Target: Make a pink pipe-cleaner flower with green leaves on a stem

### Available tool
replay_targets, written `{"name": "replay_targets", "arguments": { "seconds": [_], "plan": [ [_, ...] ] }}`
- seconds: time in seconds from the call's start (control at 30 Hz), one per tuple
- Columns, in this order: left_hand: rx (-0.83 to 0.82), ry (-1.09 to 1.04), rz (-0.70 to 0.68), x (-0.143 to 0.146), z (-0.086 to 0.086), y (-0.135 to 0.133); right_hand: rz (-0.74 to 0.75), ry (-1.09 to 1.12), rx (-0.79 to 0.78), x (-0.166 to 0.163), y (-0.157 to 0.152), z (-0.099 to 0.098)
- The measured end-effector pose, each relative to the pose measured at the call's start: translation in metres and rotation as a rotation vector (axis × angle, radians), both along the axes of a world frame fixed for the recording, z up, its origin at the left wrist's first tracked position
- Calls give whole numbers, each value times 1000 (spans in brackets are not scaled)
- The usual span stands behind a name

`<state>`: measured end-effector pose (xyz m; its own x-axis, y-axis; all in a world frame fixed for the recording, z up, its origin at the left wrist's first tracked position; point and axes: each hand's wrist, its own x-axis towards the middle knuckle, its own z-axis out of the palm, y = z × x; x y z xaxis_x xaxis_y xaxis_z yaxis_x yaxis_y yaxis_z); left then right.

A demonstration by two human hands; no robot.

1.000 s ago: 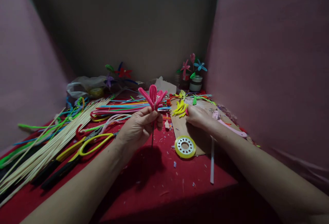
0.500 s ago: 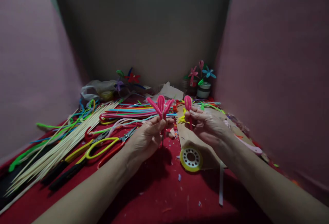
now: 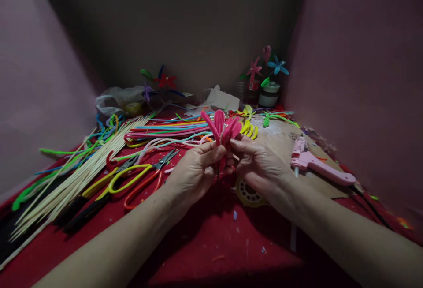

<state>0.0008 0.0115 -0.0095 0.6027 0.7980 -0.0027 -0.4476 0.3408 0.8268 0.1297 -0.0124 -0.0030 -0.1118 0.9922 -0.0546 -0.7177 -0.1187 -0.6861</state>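
In the middle of the view, a pink pipe-cleaner flower with several looped petals is pinched at its base by my left hand, its fingers closed. A dark stem end shows just under those fingers. My right hand is closed on a separate pink pipe-cleaner petal, which it holds against the right side of the flower. The two hands nearly meet, and where petal and flower join is hidden by fingers. Partly behind my right hand lies a yellow tape roll.
Yellow-handled scissors, red-handled pliers-like cutters and wooden sticks lie left. Pipe cleaners stretch behind. On cardboard at right rests a pink glue gun. Finished flowers stand in a pot at the back.
My right hand has moved left with its petal, bringing it from apart to against the flower in my left hand. The view has shifted, showing the whole glue gun.
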Motion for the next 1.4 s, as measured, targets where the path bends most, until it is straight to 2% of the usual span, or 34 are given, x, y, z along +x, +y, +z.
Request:
{"name": "replay_targets", "arguments": {
  "seconds": [0.13, 0.27, 0.4, 0.6, 0.8, 0.87, 0.9, 0.97, 1.03, 1.1, 1.13, 1.2, 1.27, 1.33, 1.4],
  "plan": [
    [45, 16, 32, 0, -1, 1, -86, -52, -2, 1, 2, 2],
    [60, 44, 63, -2, 1, 0, -139, -28, -97, 2, 4, 1],
    [10, 53, 86, -4, 7, -1, -71, 54, -176, 4, 4, 0],
    [-9, 99, 73, -5, 7, 1, -32, 10, -98, 8, 4, -2],
    [48, 89, 21, -8, 6, 3, 12, 62, -144, 7, 6, -4],
    [50, 94, 16, -9, 7, 4, 37, 9, -111, 11, 1, -1],
    [43, 100, 25, -10, 8, 4, 20, -62, -63, 16, -3, 1],
    [30, 88, 40, -11, 9, 6, -118, -309, 84, 31, -14, 4],
    [17, 65, 54, -12, 11, 7, -427, -667, 247, 52, -31, 4],
    [7, 42, 46, -13, 12, 8, -698, -994, 226, 78, -49, -1],
    [4, 30, 38, -13, 13, 8, -753, -1129, 206, 92, -57, -6],
    [4, 4, 35, -14, 14, 7, -752, -1506, 140, 116, -69, -17],
    [1, -17, 36, -14, 16, 6, -719, -1909, 144, 135, -75, -29],
    [-1, -32, 29, -15, 16, 7, -618, -2146, 195, 148, -74, -40],
    [6, -33, 12, -16, 16, 7, -599, -2258, 201, 155, -69, -48]
  ]
}}
